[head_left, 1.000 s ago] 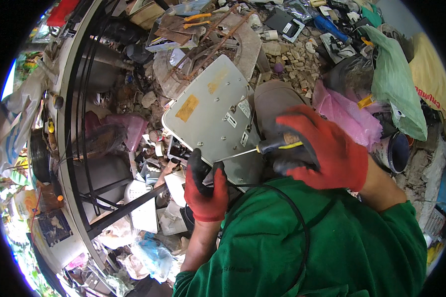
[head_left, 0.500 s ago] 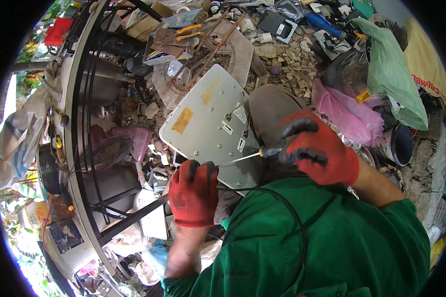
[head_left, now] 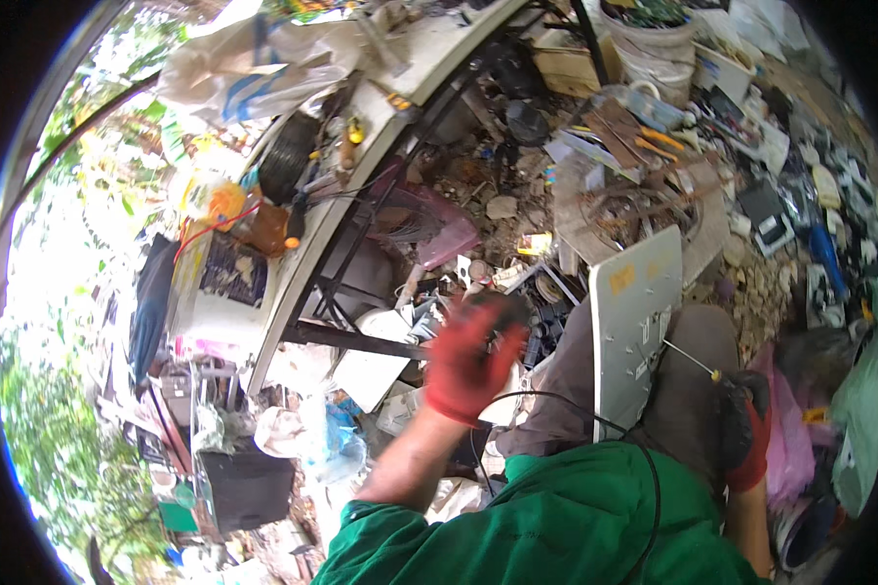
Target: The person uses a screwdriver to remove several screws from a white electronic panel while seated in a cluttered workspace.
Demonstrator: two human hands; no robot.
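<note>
My right hand (head_left: 748,424), in a red glove with a dark palm, grips a screwdriver (head_left: 695,362). Its thin metal shaft points up and left toward a pale grey panel (head_left: 626,356). That panel stands on edge between my legs, with small studs and slots on its face and a tan patch near the top. My left hand (head_left: 476,353), gloved alike, hangs away from the panel, above the clutter left of my leg. Its fingers are smeared by motion, so whether anything is in them cannot be made out. A black cable (head_left: 546,394) loops past the panel's lower edge.
To the left runs a long white tabletop (head_left: 302,263) on a dark frame, bearing tools and a black coil (head_left: 290,161). An open box (head_left: 615,146) with orange-handled pliers (head_left: 658,143) lies beyond the panel. Rubble, scrap electronics and plastic bags (head_left: 863,429) crowd the right.
My view has swung to the left. My left hand has come off the panel's edge and moved away from it. My right hand, still with the screwdriver, has drawn back beside my right leg.
</note>
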